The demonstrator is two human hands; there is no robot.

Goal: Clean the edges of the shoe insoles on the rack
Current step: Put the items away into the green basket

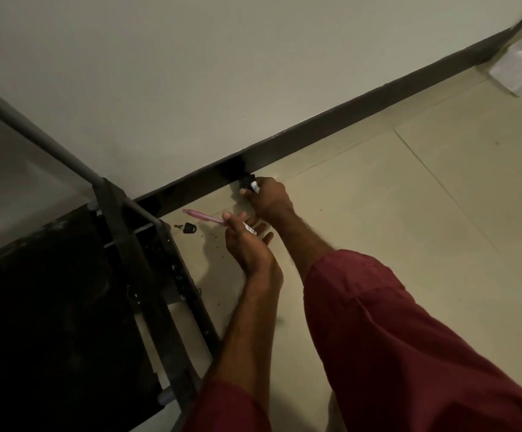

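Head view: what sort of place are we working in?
Most likely the floor of a room or hallway in a home: pale floor tiles, a plain wall with a dark skirting board, and a metal-framed rack standing at the left.

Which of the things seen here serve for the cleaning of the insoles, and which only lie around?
For the job:
- rack
- pink toothbrush, pinched by the left hand
- small dark object, gripped by the right hand; probably for the job, too dark to name

Lying about:
- key on the floor
- white object by the wall
- crumbs
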